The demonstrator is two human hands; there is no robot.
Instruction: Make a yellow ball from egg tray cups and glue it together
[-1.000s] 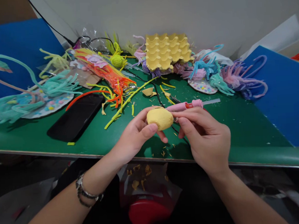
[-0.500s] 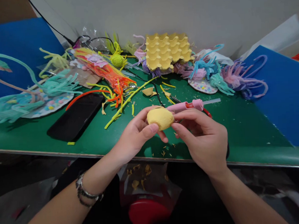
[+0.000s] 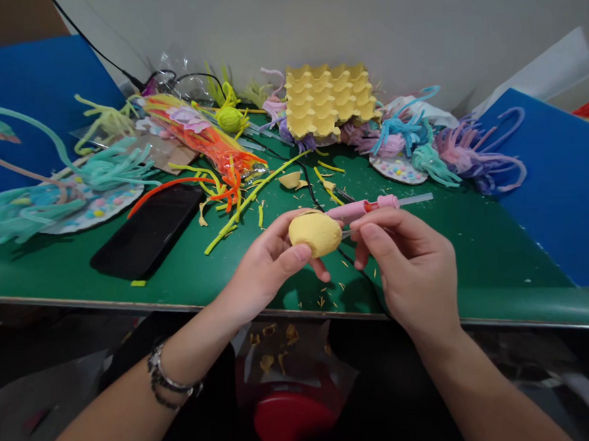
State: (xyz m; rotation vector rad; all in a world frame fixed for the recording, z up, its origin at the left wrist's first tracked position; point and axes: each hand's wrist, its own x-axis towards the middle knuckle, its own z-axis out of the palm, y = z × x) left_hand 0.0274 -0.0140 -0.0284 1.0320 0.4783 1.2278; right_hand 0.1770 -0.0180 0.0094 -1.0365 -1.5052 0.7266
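Observation:
My left hand (image 3: 272,264) pinches a yellow egg-carton cup (image 3: 315,233) over the near edge of the green table (image 3: 474,250). Just to its right, my right hand (image 3: 410,267) is closed around a small tool, mostly hidden in the palm. Only the tool's thin metal tip (image 3: 347,233) shows, touching the cup's right side. A pink glue pen (image 3: 363,208) with a clear stick lies on the table right behind my fingers.
A black phone (image 3: 149,229) lies to the left, with loose yellow and orange pipe cleaners (image 3: 233,184) beside it. A yellow egg carton (image 3: 330,100), fuzzy pipe-cleaner crafts on paper plates (image 3: 405,168) and blue boards (image 3: 554,187) ring the back and sides. Yellow scraps lie under the table.
My right hand opened slightly half a second ago, showing a red handle loop, then closed again and brought the tool's tip back against the cup. The left hand and cup stayed put.

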